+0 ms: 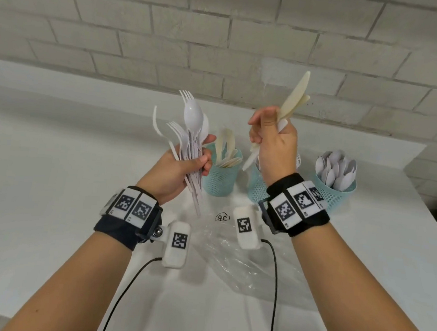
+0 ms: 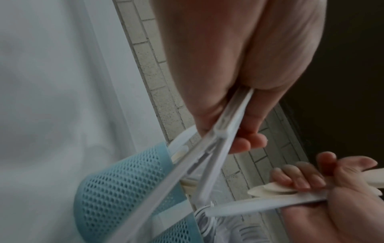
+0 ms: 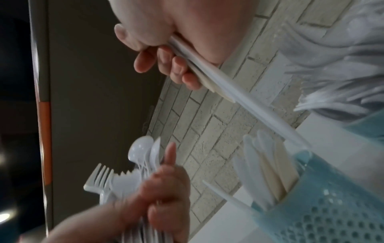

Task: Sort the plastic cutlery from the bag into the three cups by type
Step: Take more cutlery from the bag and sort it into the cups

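My left hand [image 1: 186,159] grips a mixed bundle of white forks and spoons [image 1: 191,130], held upright above the table; the bundle's handles [image 2: 209,148] run out below the palm. My right hand [image 1: 273,144] grips a few cream and white knives [image 1: 294,98], blades pointing up, handles [image 3: 228,88] sticking out below the fingers. Three teal mesh cups stand behind the hands: the left cup [image 1: 221,176] holds knives, the middle cup [image 1: 257,185] is mostly hidden by my right wrist, the right cup [image 1: 335,190] holds spoons.
The crumpled clear plastic bag [image 1: 230,257] lies on the white table [image 1: 51,176] between my forearms. A brick wall [image 1: 225,32] rises right behind the cups. The table's right edge drops off just past the spoon cup.
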### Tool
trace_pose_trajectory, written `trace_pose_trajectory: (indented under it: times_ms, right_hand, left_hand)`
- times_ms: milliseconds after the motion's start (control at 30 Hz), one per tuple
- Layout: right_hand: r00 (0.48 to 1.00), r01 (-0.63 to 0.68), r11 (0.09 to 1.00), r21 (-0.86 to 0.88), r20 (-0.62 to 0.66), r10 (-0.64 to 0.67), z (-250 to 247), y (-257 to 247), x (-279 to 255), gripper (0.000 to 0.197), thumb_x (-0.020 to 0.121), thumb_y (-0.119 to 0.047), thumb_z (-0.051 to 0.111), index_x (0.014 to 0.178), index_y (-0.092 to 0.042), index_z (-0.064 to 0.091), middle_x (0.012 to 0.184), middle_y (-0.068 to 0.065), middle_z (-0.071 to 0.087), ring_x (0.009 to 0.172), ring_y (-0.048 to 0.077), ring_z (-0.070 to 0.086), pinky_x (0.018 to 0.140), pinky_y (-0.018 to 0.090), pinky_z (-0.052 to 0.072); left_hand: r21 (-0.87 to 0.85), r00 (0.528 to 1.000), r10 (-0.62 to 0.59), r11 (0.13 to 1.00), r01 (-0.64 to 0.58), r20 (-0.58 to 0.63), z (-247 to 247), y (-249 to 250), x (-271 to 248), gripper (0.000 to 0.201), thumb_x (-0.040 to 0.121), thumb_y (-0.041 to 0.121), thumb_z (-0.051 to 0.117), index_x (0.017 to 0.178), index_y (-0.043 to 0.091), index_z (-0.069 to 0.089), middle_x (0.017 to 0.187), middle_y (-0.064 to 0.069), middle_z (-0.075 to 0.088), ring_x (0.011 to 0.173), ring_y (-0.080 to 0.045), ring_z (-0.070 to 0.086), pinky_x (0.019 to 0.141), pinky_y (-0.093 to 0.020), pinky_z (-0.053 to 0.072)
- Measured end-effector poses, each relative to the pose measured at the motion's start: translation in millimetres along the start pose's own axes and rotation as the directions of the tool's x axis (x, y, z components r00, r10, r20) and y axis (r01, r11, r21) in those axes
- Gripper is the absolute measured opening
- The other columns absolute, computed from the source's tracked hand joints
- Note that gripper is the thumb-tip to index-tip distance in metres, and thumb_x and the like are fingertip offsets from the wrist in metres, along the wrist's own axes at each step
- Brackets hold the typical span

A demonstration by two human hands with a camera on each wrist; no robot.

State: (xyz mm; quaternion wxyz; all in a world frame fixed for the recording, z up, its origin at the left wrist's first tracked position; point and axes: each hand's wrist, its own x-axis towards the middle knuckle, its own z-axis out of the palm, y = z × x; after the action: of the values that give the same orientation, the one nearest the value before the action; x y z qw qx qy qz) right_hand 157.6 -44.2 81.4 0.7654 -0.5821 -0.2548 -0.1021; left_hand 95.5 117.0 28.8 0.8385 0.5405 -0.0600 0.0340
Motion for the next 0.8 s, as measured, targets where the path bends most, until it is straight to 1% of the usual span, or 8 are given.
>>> trace_pose_trajectory:
  times_ms: [133,200,267,500,600,667,733,800]
  right_hand:
    - [1.0,-0.005,0.998,0.055,-0.024,0.006,-9.6,-12.1,11.5,0.04,0.095,-0.038,0.046,0.06,-0.023,0.059,0.05,-0.011,0.04,0.047,0.008,0.034,0.049,0.023,0.03]
    - [0.999,-0.023,0.996,0.081,-0.022,0.025,-7.6,-16.7,22.7,0.038,0.094,-0.027,0.041,0.062,-0.017,0.056,0.048,-0.011,0.038,0.045,0.007,0.032,0.047,0.024,0.026]
    - [1.0,-0.021,0.998,0.067,-0.009,0.021,-1.7,-16.7,34.4,0.037,0.095,-0.025,0.039,0.063,-0.013,0.053,0.046,-0.012,0.037,0.043,0.006,0.031,0.046,0.024,0.024]
    - [0.995,-0.091,0.995,0.043,-0.037,0.093,23.1,6.4,65.1,0.041,0.101,-0.025,0.036,0.066,-0.012,0.052,0.046,-0.011,0.038,0.045,0.01,0.033,0.049,0.027,0.03]
    - [0.985,-0.17,0.979,-0.114,-0.013,0.169,29.7,26.4,66.5,0.04,0.1,-0.027,0.04,0.066,-0.015,0.056,0.05,-0.006,0.042,0.049,0.012,0.042,0.055,0.026,0.04]
    - [0.962,-0.249,0.938,-0.243,0.054,0.269,29.4,41.2,60.1,0.033,0.099,-0.023,0.044,0.071,-0.014,0.06,0.057,-0.001,0.047,0.054,0.013,0.049,0.06,0.023,0.046]
    - [0.911,-0.315,0.871,-0.377,0.138,0.389,24.6,54.9,52.6,0.021,0.096,-0.018,0.051,0.079,-0.012,0.063,0.062,0.003,0.052,0.058,0.013,0.052,0.06,0.017,0.047]
    - [0.854,-0.348,0.79,-0.505,0.178,0.489,18.8,65.1,48.2,0.008,0.09,-0.016,0.061,0.086,-0.01,0.064,0.066,0.004,0.058,0.059,0.012,0.054,0.061,0.016,0.047]
  left_hand:
    - [0.041,0.998,-0.013,0.999,0.015,-0.061,-5.8,-2.1,1.3,0.032,0.089,-0.008,0.045,0.11,0.011,0.057,0.076,-0.002,0.055,0.067,-0.011,0.058,0.068,-0.022,0.051]
    - [0.062,0.994,-0.031,0.997,0.038,-0.103,-4.6,-2.4,4.5,0.034,0.091,-0.014,0.04,0.108,0.011,0.056,0.076,-0.004,0.053,0.067,-0.011,0.06,0.07,-0.022,0.053]
    - [0.072,0.991,-0.041,0.996,0.05,-0.129,-1.8,-1.9,7.8,0.037,0.09,-0.016,0.038,0.106,0.011,0.055,0.078,-0.006,0.052,0.067,-0.012,0.061,0.072,-0.023,0.054]
    - [0.091,0.989,-0.021,0.995,0.034,-0.146,0.4,7.4,11.7,0.038,0.089,-0.018,0.036,0.102,0.011,0.056,0.077,-0.006,0.052,0.066,-0.013,0.061,0.071,-0.025,0.053]
    - [0.112,0.987,-0.009,0.993,0.028,-0.163,-2.6,12.2,10.8,0.037,0.089,-0.018,0.036,0.101,0.011,0.055,0.076,-0.006,0.051,0.065,-0.013,0.06,0.07,-0.025,0.052]
    - [0.13,0.986,0.0,0.991,0.022,-0.166,-4.8,14.3,10.0,0.036,0.089,-0.017,0.037,0.102,0.011,0.055,0.076,-0.006,0.051,0.065,-0.012,0.061,0.07,-0.025,0.052]
    - [0.14,0.985,0.005,0.99,0.02,-0.171,-7.0,15.8,8.6,0.035,0.089,-0.017,0.038,0.102,0.011,0.055,0.076,-0.006,0.051,0.065,-0.012,0.061,0.069,-0.025,0.052]
    - [0.149,0.985,0.007,0.989,0.019,-0.172,-8.7,17.3,7.1,0.034,0.089,-0.017,0.039,0.102,0.01,0.055,0.077,-0.006,0.051,0.065,-0.012,0.06,0.068,-0.025,0.052]
